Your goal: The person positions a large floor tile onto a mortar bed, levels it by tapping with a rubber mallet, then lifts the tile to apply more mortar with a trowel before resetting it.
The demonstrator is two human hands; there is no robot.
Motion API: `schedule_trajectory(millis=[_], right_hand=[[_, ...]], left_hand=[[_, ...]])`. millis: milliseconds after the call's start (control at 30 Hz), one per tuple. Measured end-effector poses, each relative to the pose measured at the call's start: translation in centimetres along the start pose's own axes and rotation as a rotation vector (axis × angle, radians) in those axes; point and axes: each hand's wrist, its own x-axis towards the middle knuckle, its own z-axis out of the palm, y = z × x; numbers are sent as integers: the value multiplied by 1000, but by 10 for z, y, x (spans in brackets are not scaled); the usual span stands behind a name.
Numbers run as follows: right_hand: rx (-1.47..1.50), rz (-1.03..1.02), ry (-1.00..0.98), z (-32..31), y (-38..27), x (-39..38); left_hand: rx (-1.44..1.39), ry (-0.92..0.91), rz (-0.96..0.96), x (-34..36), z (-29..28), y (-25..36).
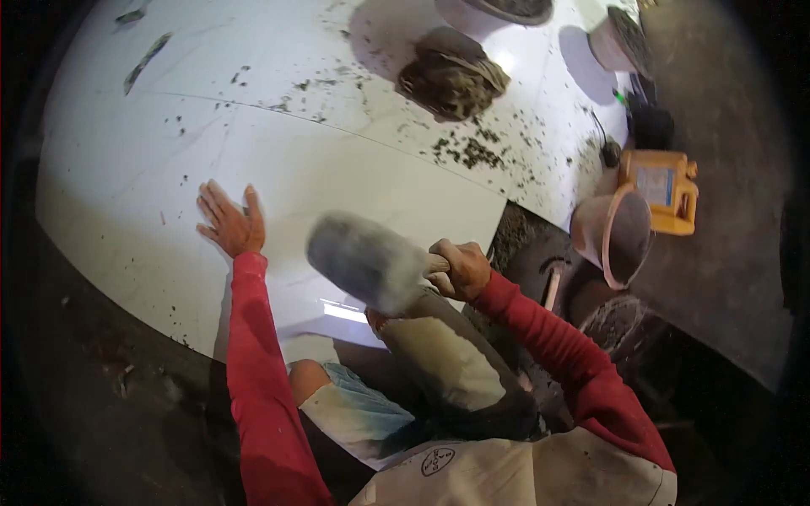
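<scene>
My left hand [232, 221] lies with its fingers spread on a large white floor tile [337, 181], near the tile's left part. My right hand [462, 268] is closed round the short handle of a mallet [367, 260]. The mallet's thick grey head is blurred and hangs above the tile, to the right of my left hand. Whether it touches the tile I cannot tell. A thin joint line runs between this tile and the white tiles beyond it.
Mortar crumbs [468, 152] and a crumpled dirty cloth [451, 74] lie on the farther tiles. To the right are an empty-looking bucket [620, 238], a yellow jerrycan [662, 190] and a wooden-handled tool [553, 287]. Two more buckets, one a grey tub [620, 42], stand at the back.
</scene>
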Motion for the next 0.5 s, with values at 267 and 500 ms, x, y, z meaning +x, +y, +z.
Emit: schedule_trajectory(millis=[267,500], right_hand=[[-98,230,-86,3,-20,-3],[-19,148,-72,34,8,41]], left_hand=[[-2,-28,-10,3,-8,0],[-1,-25,6,1,0,22]])
